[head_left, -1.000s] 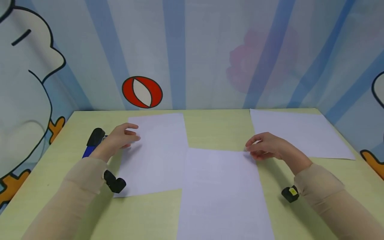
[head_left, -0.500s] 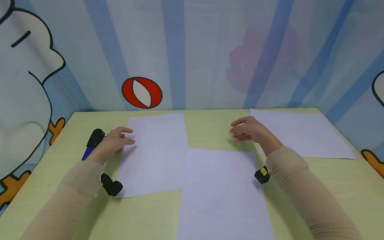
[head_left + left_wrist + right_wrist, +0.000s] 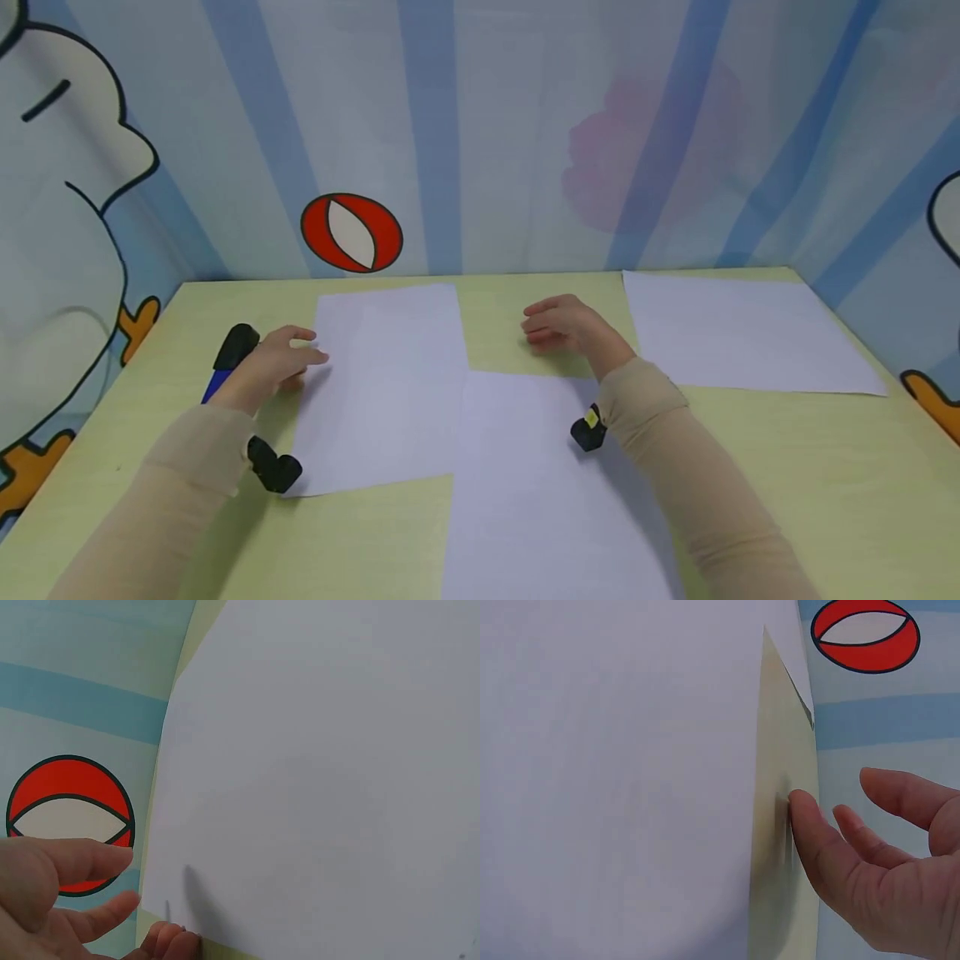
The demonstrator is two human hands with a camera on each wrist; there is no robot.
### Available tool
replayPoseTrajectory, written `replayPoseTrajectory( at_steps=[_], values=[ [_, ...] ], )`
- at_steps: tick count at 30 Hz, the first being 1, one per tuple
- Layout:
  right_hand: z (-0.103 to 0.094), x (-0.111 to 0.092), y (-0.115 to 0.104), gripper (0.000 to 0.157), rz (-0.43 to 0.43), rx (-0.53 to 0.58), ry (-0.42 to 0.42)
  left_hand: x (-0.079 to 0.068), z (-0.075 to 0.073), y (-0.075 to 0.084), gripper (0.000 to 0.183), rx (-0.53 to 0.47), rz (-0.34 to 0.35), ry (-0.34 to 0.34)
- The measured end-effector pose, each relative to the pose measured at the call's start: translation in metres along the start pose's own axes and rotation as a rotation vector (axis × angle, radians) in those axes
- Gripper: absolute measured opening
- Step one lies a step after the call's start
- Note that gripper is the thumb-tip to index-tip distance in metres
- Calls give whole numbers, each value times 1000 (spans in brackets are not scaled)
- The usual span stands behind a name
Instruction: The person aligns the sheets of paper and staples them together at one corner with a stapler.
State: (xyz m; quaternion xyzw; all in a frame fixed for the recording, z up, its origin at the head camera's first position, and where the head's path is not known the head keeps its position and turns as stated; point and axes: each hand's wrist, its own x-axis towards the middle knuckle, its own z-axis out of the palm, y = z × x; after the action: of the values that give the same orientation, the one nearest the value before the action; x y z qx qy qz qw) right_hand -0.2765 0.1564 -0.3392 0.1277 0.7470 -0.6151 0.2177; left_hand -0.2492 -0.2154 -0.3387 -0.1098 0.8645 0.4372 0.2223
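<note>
Left hand (image 3: 272, 365) spread at white paper (image 3: 384, 392); right hand (image 3: 567, 325) spread over table (image 3: 491, 329); wrist camera (image 3: 583, 437) bears yellow label (image 3: 592, 417).

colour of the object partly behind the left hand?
The object has a black far end and blue below it; best in the head view.

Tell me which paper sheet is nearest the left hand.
The left sheet: the left hand is at its left edge, while the middle sheet and right sheet lie farther away.
</note>
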Motion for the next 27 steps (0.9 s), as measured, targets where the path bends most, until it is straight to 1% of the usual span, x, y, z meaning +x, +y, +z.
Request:
replayPoseTrajectory(
  at_steps=[3,8,11,13,16,22,27],
  values=[
    [11,2,-3,47,2,17,-36,2,2,0,59,-15,-11,13],
    [28,5,-6,48,18,85,-62,4,4,0,58,-35,-24,35],
    [38,6,-7,48,23,132,-69,4,4,-1,59,-18,-18,41],
    [44,7,-7,48,30,167,-66,3,3,-2,61,-8,-9,30],
    [53,9,-8,48,35,198,-70,1,2,-1,63,5,-18,29],
    [66,13,-10,46,43,224,-76,1,4,1,65,-2,-63,31],
    [73,14,-12,47,61,250,-64,0,3,1,66,-8,-58,18]
  ],
)
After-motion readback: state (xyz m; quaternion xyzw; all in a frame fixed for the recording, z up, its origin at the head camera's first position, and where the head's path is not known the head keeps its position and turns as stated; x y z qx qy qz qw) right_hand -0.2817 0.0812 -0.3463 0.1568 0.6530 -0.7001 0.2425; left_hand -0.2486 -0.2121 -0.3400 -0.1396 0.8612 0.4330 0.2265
